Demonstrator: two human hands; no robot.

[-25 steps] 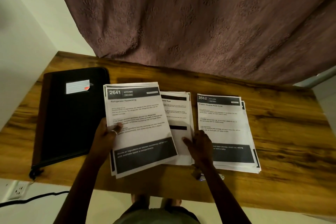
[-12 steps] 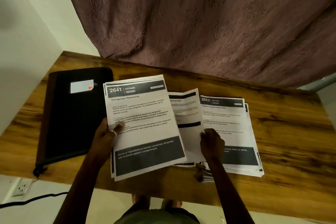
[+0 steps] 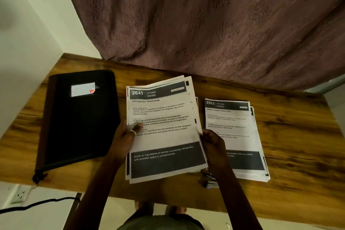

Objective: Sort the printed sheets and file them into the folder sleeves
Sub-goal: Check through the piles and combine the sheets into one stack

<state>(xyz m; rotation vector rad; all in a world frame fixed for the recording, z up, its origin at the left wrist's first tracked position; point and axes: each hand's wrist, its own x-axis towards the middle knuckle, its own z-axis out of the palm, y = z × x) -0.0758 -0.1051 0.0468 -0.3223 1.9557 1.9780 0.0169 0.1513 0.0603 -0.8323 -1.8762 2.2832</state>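
A stack of printed sheets headed "2641 Refrigerator Restocking" point(image 3: 164, 127) is held over the middle of the wooden table point(image 3: 295, 136). My left hand point(image 3: 124, 138) grips its left edge with the thumb on top. My right hand point(image 3: 212, 141) pinches its right edge, where more sheets are tucked underneath. A second pile headed "3562" point(image 3: 235, 127) lies flat to the right. The black zipped folder point(image 3: 78, 117) lies closed on the left, with a white label point(image 3: 83, 89) on its cover.
A brownish-purple curtain point(image 3: 205, 24) hangs behind the table. A small dark object point(image 3: 209, 183) lies near the front edge by my right wrist. A wall socket point(image 3: 18, 195) and black cable point(image 3: 37, 205) sit low on the left. My feet show below.
My right hand lifted the middle pile and slid it left under the 2641 stack. The two are now one bundle held by both hands. The 3562 pile stayed put.
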